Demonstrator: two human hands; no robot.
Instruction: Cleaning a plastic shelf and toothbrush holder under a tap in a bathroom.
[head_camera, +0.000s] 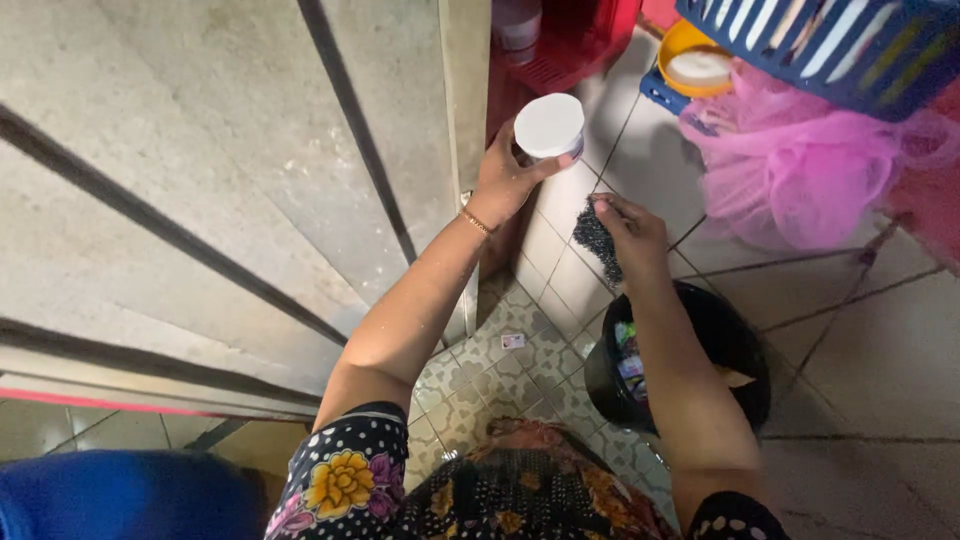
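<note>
My left hand grips a small round tub with a white lid, held up near the edge of a grey door. A thin gold bracelet sits on that wrist. My right hand pinches a dark, glittery scouring pad that hangs down from the fingers, just right of and below the tub. The pad and the tub are a short gap apart.
A black bin with coloured wrappers inside stands on the patterned floor tiles below my right forearm. Pink netting bulges under a blue slatted basket at the upper right, beside a yellow soap dish. White wall tiles lie ahead.
</note>
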